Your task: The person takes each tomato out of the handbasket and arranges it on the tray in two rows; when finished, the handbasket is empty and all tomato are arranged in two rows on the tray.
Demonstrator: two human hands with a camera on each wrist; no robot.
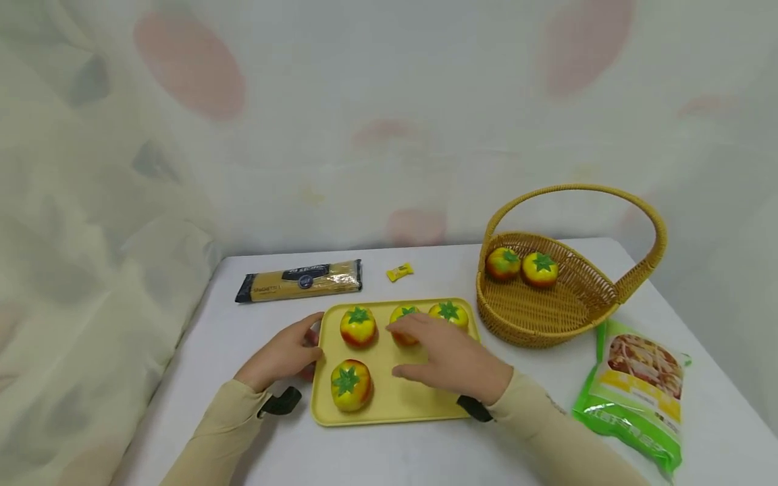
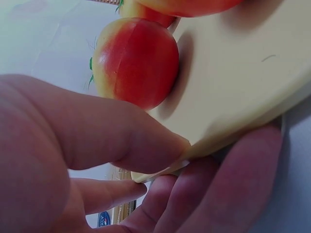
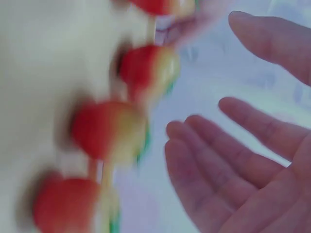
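My left hand (image 1: 282, 354) grips the left rim of a yellow tray (image 1: 392, 395). In the left wrist view its thumb lies on the rim, with fingers curled underneath. Several red-and-yellow, tomato-like fruits with green star-shaped leaves lie on the tray: a front-left fruit (image 1: 351, 385), a back-left fruit (image 1: 358, 327), a back-middle fruit (image 1: 404, 337) partly hidden by my right hand, and a back-right fruit (image 1: 450, 313). Over the tray's right half is my right hand (image 1: 446, 351), fingers extended and thumb apart. The right wrist view shows this hand (image 3: 257, 170) holding nothing, apart from the blurred fruits.
A wicker basket (image 1: 541, 314) with a tall handle stands at the back right, two similar fruits (image 1: 539, 269) inside. In front of it lies a green food bag (image 1: 638, 391). Behind the tray are a spaghetti packet (image 1: 300, 281) and a small yellow wrapped packet (image 1: 399, 272).
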